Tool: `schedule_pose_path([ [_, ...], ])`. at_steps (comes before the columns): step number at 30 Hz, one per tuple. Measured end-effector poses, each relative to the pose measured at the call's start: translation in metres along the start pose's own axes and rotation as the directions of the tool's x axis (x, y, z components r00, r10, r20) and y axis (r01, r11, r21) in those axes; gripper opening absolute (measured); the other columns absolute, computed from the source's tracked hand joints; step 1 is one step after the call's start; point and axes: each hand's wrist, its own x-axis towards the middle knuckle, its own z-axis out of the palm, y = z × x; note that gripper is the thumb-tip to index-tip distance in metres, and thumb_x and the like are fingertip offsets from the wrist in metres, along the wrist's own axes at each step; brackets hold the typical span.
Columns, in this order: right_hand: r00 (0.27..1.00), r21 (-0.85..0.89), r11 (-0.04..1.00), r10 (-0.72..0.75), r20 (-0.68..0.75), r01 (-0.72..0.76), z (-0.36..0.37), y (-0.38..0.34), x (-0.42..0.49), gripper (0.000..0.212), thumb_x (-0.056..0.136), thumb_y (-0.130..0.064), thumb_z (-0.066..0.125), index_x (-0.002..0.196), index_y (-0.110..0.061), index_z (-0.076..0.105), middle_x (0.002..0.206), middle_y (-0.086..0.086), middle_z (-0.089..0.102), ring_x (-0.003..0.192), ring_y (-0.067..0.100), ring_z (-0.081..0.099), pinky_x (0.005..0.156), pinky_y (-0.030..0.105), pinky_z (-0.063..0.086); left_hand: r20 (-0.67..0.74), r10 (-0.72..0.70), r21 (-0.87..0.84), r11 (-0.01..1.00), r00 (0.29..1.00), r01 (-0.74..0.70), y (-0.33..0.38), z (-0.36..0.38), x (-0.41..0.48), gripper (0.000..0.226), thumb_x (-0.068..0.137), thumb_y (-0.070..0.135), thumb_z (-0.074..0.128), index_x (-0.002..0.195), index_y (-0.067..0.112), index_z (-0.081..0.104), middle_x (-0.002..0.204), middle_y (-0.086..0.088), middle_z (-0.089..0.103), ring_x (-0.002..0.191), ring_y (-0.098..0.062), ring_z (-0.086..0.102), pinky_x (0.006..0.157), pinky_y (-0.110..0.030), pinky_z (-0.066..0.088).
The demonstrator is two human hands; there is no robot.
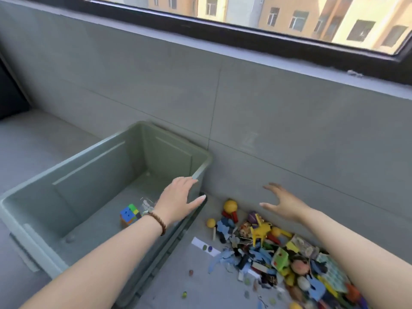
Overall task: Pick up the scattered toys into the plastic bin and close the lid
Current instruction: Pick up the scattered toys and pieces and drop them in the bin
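Observation:
A grey-green plastic bin [93,159] stands open on the floor at the left, with no lid on it. Inside lie a coloured puzzle cube [129,214] and a small clear piece [146,202]. My left hand [178,200] hovers over the bin's right rim with fingers spread, holding nothing; a bead bracelet is on that wrist. A heap of scattered toys [278,253] lies on the floor to the right of the bin, against the wall. My right hand [283,202] is spread open above the heap's far end, near a yellow ball [230,205].
A grey tiled wall [267,108] rises right behind the bin and the heap, with a window above it. A white paper strip [205,246] and a few small beads [184,294] lie on the floor between bin and heap.

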Motion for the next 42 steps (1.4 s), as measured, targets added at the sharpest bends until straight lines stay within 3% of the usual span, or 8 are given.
schedule_pose_path([
  [6,0.985,0.17,0.975,0.127,0.114,-0.146,0.048,0.094,-0.016,0.065,0.088,-0.043,0.058,0.143,-0.021,0.031,0.153,0.003,0.024,0.14,0.019,0.026,0.111,0.026,0.022,0.248,-0.012,0.0,1.0,0.969,0.012,0.053,0.092,0.023,0.065,0.09,0.058,0.041,0.144,0.022,0.032,0.149,0.003,0.034,0.139,-0.015,0.027,0.113,-0.031,0.027],
  [11,0.969,0.319,0.918,0.192,0.156,-0.234,0.092,0.158,-0.005,0.042,0.092,-0.03,0.057,0.128,-0.01,0.049,0.12,-0.003,0.049,0.106,0.012,0.046,0.08,0.017,0.033,0.459,-0.149,-0.138,0.962,0.876,0.236,0.08,0.174,0.049,0.067,0.089,0.056,0.046,0.142,0.017,0.034,0.146,0.0,0.04,0.131,-0.016,0.041,0.105,-0.027,0.035],
  [16,0.948,0.46,0.83,0.253,0.194,-0.316,0.139,0.211,0.01,0.06,0.084,-0.037,0.067,0.136,-0.02,0.043,0.146,0.001,0.039,0.131,0.02,0.04,0.099,0.024,0.034,0.55,-0.171,-0.269,0.891,0.818,0.367,0.105,0.239,0.073,0.065,0.086,0.054,0.054,0.138,0.017,0.039,0.135,0.004,0.049,0.123,-0.014,0.048,0.098,-0.024,0.038],
  [19,0.931,0.504,0.782,0.296,0.214,-0.365,0.158,0.23,0.016,0.072,0.077,-0.043,0.072,0.138,-0.022,0.04,0.149,0.0,0.032,0.135,0.019,0.035,0.106,0.03,0.034,0.494,-0.143,-0.389,0.846,0.858,0.365,0.12,0.265,0.079,0.013,0.088,0.032,0.062,0.094,0.028,0.051,0.092,0.018,0.055,0.086,0.0,0.053,0.079,-0.019,0.041],
  [24,0.932,0.529,0.767,0.293,0.214,-0.363,0.182,0.244,0.031,0.085,0.074,-0.042,0.075,0.143,-0.022,0.03,0.151,0.0,0.027,0.136,0.019,0.031,0.109,0.031,0.032,0.425,-0.222,-0.486,0.762,0.878,0.428,0.119,0.3,0.081,0.037,0.081,0.031,0.07,0.108,0.028,0.046,0.109,0.001,0.06,0.103,-0.016,0.058,0.091,-0.03,0.047],
  [31,0.933,0.449,0.818,0.322,0.161,-0.359,0.205,0.238,0.049,0.106,0.064,-0.05,0.08,0.147,-0.029,0.017,0.153,0.007,0.016,0.137,0.027,0.03,0.11,0.039,0.034,0.368,-0.273,-0.516,0.735,0.889,0.44,0.115,0.31,0.085,0.048,0.082,0.028,0.07,0.124,0.015,0.049,0.097,0.005,0.056,0.091,-0.01,0.053,0.078,-0.022,0.042],
  [37,0.917,0.482,0.78,0.346,0.2,-0.399,0.204,0.243,0.055,0.103,0.065,-0.045,0.081,0.145,-0.017,0.023,0.152,0.008,0.019,0.137,0.025,0.028,0.11,0.036,0.031,0.338,-0.254,-0.545,0.732,0.906,0.409,0.112,0.316,0.084,0.019,0.083,0.022,0.069,0.079,0.028,0.051,0.077,0.01,0.057,0.075,-0.006,0.054,0.076,-0.025,0.045],
  [42,0.929,0.453,0.812,0.293,0.228,-0.367,0.202,0.237,0.056,0.102,0.065,-0.042,0.082,0.144,-0.022,0.021,0.147,0.009,0.024,0.132,0.027,0.036,0.104,0.035,0.036,0.318,-0.23,-0.578,0.722,0.92,0.381,0.111,0.321,0.082,0.022,0.082,0.024,0.071,0.076,0.033,0.051,0.076,0.013,0.058,0.073,0.0,0.053,0.068,-0.019,0.043],
])
